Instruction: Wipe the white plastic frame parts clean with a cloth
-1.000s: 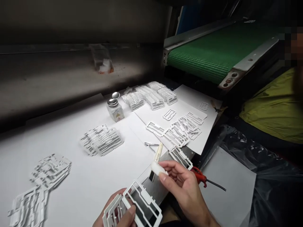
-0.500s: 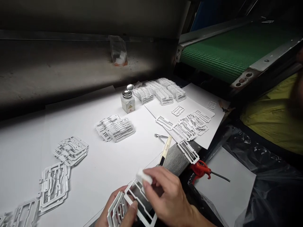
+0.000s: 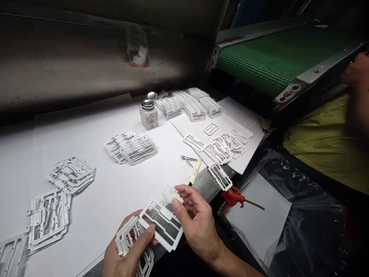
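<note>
— Holding these steady enough?
— My left hand point(image 3: 127, 252) clamps the frames point(image 3: 152, 231) by thumb and fingers; I'd keep that grip flat so the top one doesn't flex.
— And the right?
— My right hand point(image 3: 196, 225), just beside them, pinches a pad point(image 3: 172, 193) at its fingertips; light strokes should do.

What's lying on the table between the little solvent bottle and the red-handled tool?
In the head view, between the bottle and the red-handled tool lie bare white paper, metal tweezers and a cream-handled knife.
</note>
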`<action>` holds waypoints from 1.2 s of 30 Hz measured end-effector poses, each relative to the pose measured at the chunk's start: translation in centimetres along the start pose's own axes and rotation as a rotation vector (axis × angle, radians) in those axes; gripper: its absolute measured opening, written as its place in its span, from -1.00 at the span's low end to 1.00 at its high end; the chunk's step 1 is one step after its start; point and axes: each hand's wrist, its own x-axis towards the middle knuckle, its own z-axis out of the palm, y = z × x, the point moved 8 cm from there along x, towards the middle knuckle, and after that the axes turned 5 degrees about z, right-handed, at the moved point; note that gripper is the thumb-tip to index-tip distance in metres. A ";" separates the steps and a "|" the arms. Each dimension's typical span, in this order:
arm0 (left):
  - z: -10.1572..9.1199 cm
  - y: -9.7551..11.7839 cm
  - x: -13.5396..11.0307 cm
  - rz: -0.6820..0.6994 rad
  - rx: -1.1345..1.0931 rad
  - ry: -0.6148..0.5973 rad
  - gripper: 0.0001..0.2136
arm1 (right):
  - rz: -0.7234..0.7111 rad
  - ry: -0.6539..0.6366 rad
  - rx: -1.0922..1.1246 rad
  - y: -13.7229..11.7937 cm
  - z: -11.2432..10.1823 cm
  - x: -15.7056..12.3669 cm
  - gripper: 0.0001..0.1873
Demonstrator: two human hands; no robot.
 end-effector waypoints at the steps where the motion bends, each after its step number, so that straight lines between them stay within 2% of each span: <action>1: 0.2 -0.1 0.0 -0.006 -0.027 -0.003 -0.54 | -0.026 0.006 -0.009 -0.2 0.3 0.1 -0.73; 9: 0.7 -0.3 -1.0 -0.106 -0.252 0.062 -0.54 | -0.138 -0.016 -0.079 -1.1 1.1 0.3 -0.75; 13: 0.4 0.3 -0.7 -0.037 -0.190 0.085 -0.59 | -0.199 -0.007 -0.132 -1.9 0.0 -0.1 -0.76; 15: 0.0 0.9 -0.4 0.041 -0.129 0.125 -0.58 | -0.285 -0.052 -0.176 -2.8 -0.1 -0.9 -0.76; 18: -0.5 1.7 -0.3 0.139 -0.069 0.174 -0.59 | -0.497 -0.215 -0.218 -4.2 0.6 -3.0 -0.69; 21: -0.9 2.0 -0.3 0.150 -0.079 0.198 -0.58 | -0.658 -0.308 -0.275 -4.4 0.8 -4.7 -0.65; 24: -1.0 2.1 -0.4 0.100 -0.076 0.180 -0.55 | -0.559 -0.242 -0.287 -3.3 -0.7 -3.9 -0.65; 28: -0.8 2.3 -0.6 0.071 -0.059 0.156 -0.54 | -0.255 -0.115 -0.179 -1.1 -2.3 -2.0 -0.76; 32: -0.2 2.3 -0.6 0.085 -0.067 0.133 -0.51 | 0.029 -0.045 0.098 0.9 -1.0 -0.8 -0.78; 36: 0.0 2.2 -0.7 0.102 -0.044 0.138 -0.49 | 0.113 -0.038 0.305 1.0 1.3 0.0 -0.74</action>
